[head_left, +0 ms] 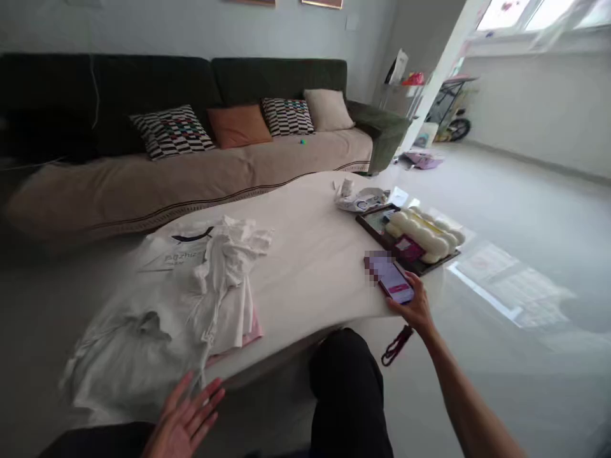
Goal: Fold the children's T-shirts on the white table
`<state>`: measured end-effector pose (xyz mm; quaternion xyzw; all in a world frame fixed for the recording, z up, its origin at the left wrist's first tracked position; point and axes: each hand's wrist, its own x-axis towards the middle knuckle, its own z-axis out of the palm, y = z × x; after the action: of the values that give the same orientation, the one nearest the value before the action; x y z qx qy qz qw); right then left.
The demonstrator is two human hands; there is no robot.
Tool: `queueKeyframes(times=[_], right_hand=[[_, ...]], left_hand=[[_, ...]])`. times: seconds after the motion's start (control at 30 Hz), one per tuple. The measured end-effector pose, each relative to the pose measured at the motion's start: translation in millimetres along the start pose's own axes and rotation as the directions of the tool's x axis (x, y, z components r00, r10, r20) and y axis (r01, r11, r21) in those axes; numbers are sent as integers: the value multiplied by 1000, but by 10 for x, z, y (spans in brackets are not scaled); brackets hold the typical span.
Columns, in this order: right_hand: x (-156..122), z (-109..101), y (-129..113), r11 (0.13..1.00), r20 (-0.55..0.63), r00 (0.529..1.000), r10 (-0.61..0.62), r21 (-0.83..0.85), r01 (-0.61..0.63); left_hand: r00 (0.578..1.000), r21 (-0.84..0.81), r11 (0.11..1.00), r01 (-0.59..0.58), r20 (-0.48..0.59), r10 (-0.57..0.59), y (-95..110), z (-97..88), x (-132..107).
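Nearest you, your left hand [184,423] is just off the near edge of the table [305,267], toward its left end, palm up with the fingers spread and nothing in them. A clear plastic bag [124,362] and a rumpled white garment [226,264] lie on the table's left end, just beyond those fingertips; whether any finger touches the bag, you cannot tell from here. Your dark-clothed knee [346,388] stands by the middle of the table's near edge.

Off the table's near right side, a dark red strap [397,346] hangs below your right hand [416,306]. That hand is closed around the lower end of the phone [397,283], thumb along one edge and fingers along the other. The phone is over the table's near right part, its long axis slanting away from your palm, far and to the left, lit screen up. Your right hand already has it; your left is well apart, at the table's other end.

Beyond the phone, a dark tray [375,234] bearing a puffy cream cover [422,232] sits on the table's right end. Past the table's far edge stands the sofa [229,172].
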<state>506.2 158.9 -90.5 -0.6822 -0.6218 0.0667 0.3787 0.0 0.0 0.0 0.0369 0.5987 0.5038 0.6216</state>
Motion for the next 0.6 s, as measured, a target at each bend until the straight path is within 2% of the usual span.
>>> queueKeyframes(times=[0.13,0.23,0.4,0.47,0.53,0.6], right_hand=[[46,5,11,999,16,999,40,-21,-39],[100,19,-4,994,69,996,54,-100,-47],[149,-33,-49,978,138,990,-32,-199,59],[111,-98,-115,976,99,993,-67,-202,86],[21,-168,-255,979,7,997,-73,-189,73],[-123,-211,-496,988,-100,994,-41,-150,25]], left_hand=[[999,10,999,-38,-11,38,39,42,-61],[999,27,999,-46,-14,46,58,85,-24],[992,89,989,-119,-20,121,72,164,-54],[983,143,974,-176,-23,181,119,137,-105],[962,239,936,-257,-26,270,219,48,-116],[916,398,844,-358,-26,401,366,-87,-48]])
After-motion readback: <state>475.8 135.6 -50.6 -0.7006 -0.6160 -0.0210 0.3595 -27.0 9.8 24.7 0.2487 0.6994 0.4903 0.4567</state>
